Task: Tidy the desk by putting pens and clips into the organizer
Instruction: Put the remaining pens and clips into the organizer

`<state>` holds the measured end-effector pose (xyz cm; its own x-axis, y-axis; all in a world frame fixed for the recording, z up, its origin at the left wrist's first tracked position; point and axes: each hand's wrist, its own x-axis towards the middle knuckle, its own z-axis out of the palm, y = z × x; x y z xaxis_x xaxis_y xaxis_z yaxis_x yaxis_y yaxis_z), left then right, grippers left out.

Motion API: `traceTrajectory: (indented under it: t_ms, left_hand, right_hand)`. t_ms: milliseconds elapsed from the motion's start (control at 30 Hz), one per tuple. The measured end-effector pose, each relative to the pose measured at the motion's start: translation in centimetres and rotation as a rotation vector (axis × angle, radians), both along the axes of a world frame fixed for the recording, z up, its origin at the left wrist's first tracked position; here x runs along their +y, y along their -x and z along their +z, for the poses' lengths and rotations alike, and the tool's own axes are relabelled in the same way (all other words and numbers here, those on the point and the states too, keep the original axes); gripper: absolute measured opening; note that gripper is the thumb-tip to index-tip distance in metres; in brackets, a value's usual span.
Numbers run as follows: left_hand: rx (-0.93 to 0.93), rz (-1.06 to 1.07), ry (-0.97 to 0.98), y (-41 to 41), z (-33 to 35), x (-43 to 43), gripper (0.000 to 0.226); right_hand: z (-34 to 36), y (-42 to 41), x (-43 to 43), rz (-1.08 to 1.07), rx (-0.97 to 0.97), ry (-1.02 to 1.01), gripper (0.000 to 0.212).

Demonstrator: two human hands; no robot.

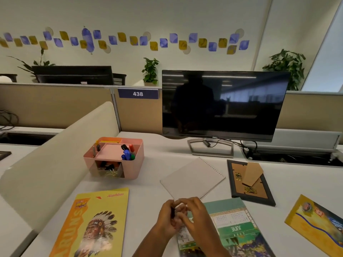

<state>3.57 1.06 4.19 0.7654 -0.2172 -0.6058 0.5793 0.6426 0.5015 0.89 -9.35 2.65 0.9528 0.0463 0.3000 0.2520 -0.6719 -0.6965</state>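
A pink organizer (138, 165) stands on the white desk, left of centre. Markers (127, 153) stand upright in its right compartment, and black binder clips (109, 167) with thin wire clips lie in its front bin. Close to me, over the desk's near edge, my left hand (168, 217) and my right hand (194, 214) are pressed together. My left hand grips a small dark object (173, 212), a pen or clip, mostly hidden. The fingers of my right hand curl onto the same spot, and their grip is hidden.
A white spiral notebook (192, 178) lies just beyond my hands. Flat on the desk: a yellow magazine (96, 223) at left, a green calendar (233, 229) under my right hand, a face-down picture frame (249, 182), a yellow booklet (315, 221). A monitor (222, 104) stands behind.
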Motion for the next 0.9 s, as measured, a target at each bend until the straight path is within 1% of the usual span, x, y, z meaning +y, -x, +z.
traceTrajectory:
  t_ms: [100, 167, 200, 233, 267, 333, 367, 400, 433, 467, 500, 567, 633, 767, 833, 900]
  left_hand:
    - [0.000, 0.211, -0.005, -1.4, 0.9, 3.4, 0.024]
    - [-0.060, 0.337, -0.055, -2.7, 1.9, 6.1, 0.020]
    - [-0.105, 0.374, -0.096, -3.4, 2.6, 7.4, 0.023]
    - [-0.144, 0.403, -0.137, -4.1, 3.4, 8.7, 0.030]
    - [-0.175, 0.424, -0.172, -4.7, 4.3, 9.8, 0.036]
    - [-0.217, 0.456, -0.217, -5.9, 6.0, 11.8, 0.041]
    - [-0.228, 0.481, -0.237, -6.6, 6.5, 12.7, 0.042]
    - [-0.232, 0.513, -0.249, -7.2, 7.1, 13.5, 0.040]
    - [-0.228, 0.548, -0.226, -7.8, 7.4, 14.1, 0.035]
    - [-0.209, 0.566, -0.217, -8.3, 7.8, 14.5, 0.030]
    - [-0.190, 0.586, -0.214, -8.7, 8.1, 14.8, 0.029]
    - [-0.172, 0.599, -0.247, -9.3, 8.6, 15.2, 0.038]
    - [-0.162, 0.594, -0.254, -10.0, 8.6, 15.6, 0.043]
    - [-0.142, 0.562, -0.263, -10.8, 8.9, 16.2, 0.044]
    - [-0.159, 0.596, -0.341, -10.9, 8.7, 16.2, 0.041]
    - [-0.184, 0.666, -0.510, -10.6, 8.1, 16.1, 0.037]
  right_hand:
    - [-1.9, -0.2, 0.7, 0.043, -0.008, 0.024, 0.033]
    - [-3.4, -0.2, 0.8, 0.050, -0.037, 0.079, 0.028]
    - [-4.5, -0.4, 0.7, 0.041, -0.073, 0.111, 0.022]
    - [-5.3, -0.5, 0.6, 0.026, -0.157, 0.172, 0.017]
    - [-5.7, -0.6, 0.7, 0.025, -0.223, 0.209, 0.013]
    - [-6.0, -0.6, 0.9, 0.037, -0.270, 0.250, 0.007]
    - [-5.8, -0.6, 1.0, 0.039, -0.288, 0.251, 0.011]
    - [-5.8, -0.6, 1.0, 0.039, -0.307, 0.246, 0.017]
    - [-5.9, -0.7, 1.0, 0.037, -0.322, 0.247, 0.016]
    - [-6.0, -0.9, 0.9, 0.028, -0.348, 0.256, 0.010]
    - [-6.0, -0.9, 0.9, 0.022, -0.352, 0.259, 0.008]
    - [-6.1, -1.0, 0.9, 0.027, -0.329, 0.257, 0.014]
    - [-6.3, -1.2, 1.0, 0.006, -0.338, 0.265, 0.015]
    - [-6.3, -1.3, 1.3, -0.013, -0.350, 0.258, 0.016]
    - [-6.5, -1.3, 1.2, -0.017, -0.359, 0.270, 0.017]
    - [-6.6, -1.3, 1.1, -0.015, -0.365, 0.269, 0.017]
